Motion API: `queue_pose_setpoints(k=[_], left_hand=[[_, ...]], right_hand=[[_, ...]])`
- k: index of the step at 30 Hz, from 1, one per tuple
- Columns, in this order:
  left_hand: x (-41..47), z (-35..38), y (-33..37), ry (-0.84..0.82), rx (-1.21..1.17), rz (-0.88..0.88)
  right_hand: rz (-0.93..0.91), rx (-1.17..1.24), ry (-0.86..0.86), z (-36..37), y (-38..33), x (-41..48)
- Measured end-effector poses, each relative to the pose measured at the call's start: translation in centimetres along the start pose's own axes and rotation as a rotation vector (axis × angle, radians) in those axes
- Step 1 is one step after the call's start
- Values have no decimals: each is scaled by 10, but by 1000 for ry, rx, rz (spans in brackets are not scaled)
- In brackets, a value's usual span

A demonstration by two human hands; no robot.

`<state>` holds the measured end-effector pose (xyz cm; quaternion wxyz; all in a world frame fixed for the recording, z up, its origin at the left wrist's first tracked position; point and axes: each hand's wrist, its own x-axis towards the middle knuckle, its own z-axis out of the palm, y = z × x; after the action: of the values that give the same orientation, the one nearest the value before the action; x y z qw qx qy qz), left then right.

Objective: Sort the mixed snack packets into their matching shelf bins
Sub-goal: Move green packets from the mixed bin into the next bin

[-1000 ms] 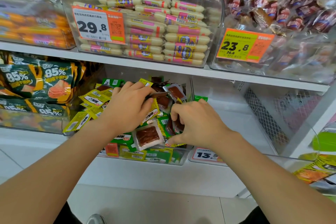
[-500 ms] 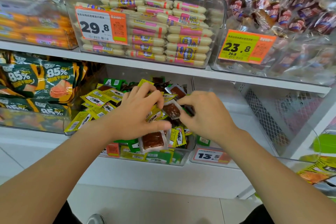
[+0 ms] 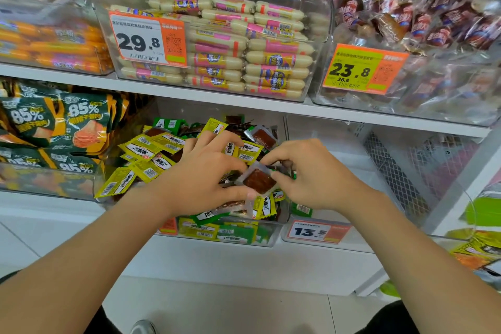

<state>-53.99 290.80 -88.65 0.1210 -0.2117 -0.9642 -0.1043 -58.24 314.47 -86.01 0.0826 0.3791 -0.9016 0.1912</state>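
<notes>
The left hand and right hand both pinch one clear packet showing a reddish-brown slab

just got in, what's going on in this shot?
A person is working through a clear bin of mixed snack packets, yellow, green and clear, on the lower shelf. Both hands are over the pile. The right hand pinches a brown-filled clear packet at one corner, and the left hand grips its other edge, thumb beneath. The packet is not yet out of the bin.
</notes>
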Motion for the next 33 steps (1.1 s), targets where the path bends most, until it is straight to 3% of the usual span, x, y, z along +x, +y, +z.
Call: queue_pose_setpoints(k=[8, 13, 16, 23, 33], left_hand=[[9, 2, 6, 223, 78, 7], [9, -4, 8, 187, 48, 56], [9, -2, 6, 148, 29, 64], [8, -2, 8, 52, 148, 127], [5, -3, 9, 40, 189, 133]], right_hand=[[148, 215, -30, 6, 12, 1], [121, 207, -74, 4, 17, 1], [79, 58, -42, 6, 14, 0], [81, -45, -47, 14, 1, 1], [238, 36, 278, 5, -1, 1]])
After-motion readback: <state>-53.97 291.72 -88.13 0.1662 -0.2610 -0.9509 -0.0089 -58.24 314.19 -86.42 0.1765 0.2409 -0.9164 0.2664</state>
